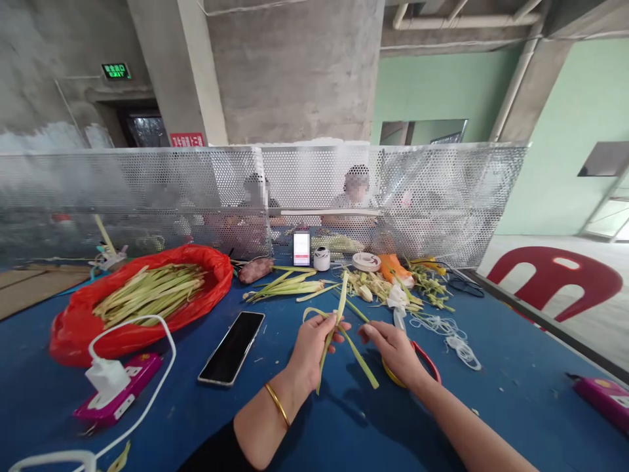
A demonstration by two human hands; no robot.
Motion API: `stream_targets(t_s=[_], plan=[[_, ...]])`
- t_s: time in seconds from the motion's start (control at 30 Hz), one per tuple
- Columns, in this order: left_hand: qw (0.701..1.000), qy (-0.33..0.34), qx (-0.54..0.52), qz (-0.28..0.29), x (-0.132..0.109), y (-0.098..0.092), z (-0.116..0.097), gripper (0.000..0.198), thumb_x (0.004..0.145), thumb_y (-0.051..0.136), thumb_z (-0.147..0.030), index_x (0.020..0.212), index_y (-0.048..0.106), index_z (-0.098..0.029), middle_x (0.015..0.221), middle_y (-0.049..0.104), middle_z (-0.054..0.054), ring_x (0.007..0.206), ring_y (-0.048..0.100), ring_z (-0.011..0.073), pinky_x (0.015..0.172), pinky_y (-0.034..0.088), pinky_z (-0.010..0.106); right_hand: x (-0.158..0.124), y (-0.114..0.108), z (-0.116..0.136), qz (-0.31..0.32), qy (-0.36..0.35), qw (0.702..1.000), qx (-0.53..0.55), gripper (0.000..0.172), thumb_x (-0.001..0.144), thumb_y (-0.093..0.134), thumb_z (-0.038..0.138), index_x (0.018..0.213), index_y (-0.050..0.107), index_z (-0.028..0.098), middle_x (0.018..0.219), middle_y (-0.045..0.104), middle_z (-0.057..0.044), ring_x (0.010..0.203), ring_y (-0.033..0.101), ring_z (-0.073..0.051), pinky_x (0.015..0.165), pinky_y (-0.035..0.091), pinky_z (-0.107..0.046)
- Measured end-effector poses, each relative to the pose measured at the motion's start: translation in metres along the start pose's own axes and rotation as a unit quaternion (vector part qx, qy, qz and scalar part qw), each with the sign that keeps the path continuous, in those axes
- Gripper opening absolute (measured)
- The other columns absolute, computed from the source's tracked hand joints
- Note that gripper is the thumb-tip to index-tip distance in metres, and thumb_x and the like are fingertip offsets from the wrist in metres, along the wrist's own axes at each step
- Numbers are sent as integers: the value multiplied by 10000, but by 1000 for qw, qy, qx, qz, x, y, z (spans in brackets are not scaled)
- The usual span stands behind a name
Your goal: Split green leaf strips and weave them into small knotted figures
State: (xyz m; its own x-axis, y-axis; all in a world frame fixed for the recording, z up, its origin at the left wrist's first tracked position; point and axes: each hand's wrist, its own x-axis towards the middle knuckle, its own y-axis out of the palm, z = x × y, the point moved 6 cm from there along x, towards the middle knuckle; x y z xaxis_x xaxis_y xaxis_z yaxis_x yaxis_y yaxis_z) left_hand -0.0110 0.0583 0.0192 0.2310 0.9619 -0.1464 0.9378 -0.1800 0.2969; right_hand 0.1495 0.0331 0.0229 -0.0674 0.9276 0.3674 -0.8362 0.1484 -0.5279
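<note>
Above the middle of the blue table, my left hand (322, 337) is closed around several pale green leaf strips (361, 367). They cross one another, and one strip curves into a loop beside the thumb. My right hand (393, 351) sits just to the right, its fingers pinching the end of a thin green strip (357, 310) that slants up and left. Partly hidden under my right hand are a red and a yellow loop (428, 360), like scissor handles. A bundle of similar green strips (289, 286) lies beyond my hands.
At left stands a red plastic bag (206, 305) full of strips. A black phone (232, 347) lies near a purple power strip (118, 390) with a white cable. Plant scraps (378, 288), a tape roll (366, 261) and white string (462, 351) lie right. A perforated screen (319, 157) stands behind.
</note>
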Motion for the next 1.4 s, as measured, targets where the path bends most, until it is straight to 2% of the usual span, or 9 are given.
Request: stream_targets(t_s=[0.13,0.27,0.4,0.53,0.7,1.0,1.17,1.27,1.4], plan=[[999,21,25,-4,-6,-1,-2,259,697,713,-313,878,676,-131,862,727,88,610,567,92,498,368,180,-2,18,13,36,56,989,131,468,885,435,553,742,653,165,727,666,-42,716,584,-183,670,411,-270],[998,39,36,-38,-1,-16,-4,231,685,708,-314,823,670,-132,800,726,79,552,546,90,463,349,187,-2,35,36,65,62,994,59,381,863,506,431,581,539,178,555,544,12,559,484,-132,557,350,-245],[989,77,20,-125,7,-43,-14,229,680,712,-324,790,653,-132,742,712,67,496,511,79,432,326,187,-6,47,46,76,2,997,2,359,908,444,382,605,492,196,624,561,0,645,521,-150,629,382,-252],[998,19,-2,-62,8,-37,-5,227,699,697,-306,832,652,-127,832,724,90,532,565,89,457,366,187,-10,44,21,17,45,998,26,339,925,396,480,781,545,212,741,604,-20,712,553,-173,652,415,-260],[1000,-11,22,-9,-1,-19,9,152,723,662,-237,820,637,-123,789,724,88,515,555,86,454,366,184,-11,56,7,84,63,991,77,407,913,424,498,698,583,192,710,621,-35,708,567,-182,641,423,-260],[992,30,108,-55,-3,-18,15,55,719,629,-141,748,669,-165,676,713,44,528,577,118,489,416,204,-24,55,41,75,-121,990,-2,300,942,391,281,656,455,213,663,531,-18,688,507,-173,761,407,-326],[993,15,105,-43,-4,-16,14,56,731,636,-179,774,670,-169,709,718,46,485,569,109,456,394,205,-8,38,17,39,45,997,58,414,945,361,454,639,496,209,642,515,-13,645,484,-162,649,406,-285],[996,-36,80,9,-7,-9,16,78,743,633,-193,800,665,-150,756,727,70,477,558,88,439,358,187,2,25,0,-7,144,974,173,384,874,483,531,693,549,200,652,501,-1,644,468,-151,611,398,-262],[993,-68,79,48,-13,-1,20,95,745,629,-175,821,670,-136,785,732,84,497,577,84,449,367,178,6,23,-4,15,186,942,280,344,809,608,493,657,559,188,583,458,16,571,416,-129,576,376,-260]])
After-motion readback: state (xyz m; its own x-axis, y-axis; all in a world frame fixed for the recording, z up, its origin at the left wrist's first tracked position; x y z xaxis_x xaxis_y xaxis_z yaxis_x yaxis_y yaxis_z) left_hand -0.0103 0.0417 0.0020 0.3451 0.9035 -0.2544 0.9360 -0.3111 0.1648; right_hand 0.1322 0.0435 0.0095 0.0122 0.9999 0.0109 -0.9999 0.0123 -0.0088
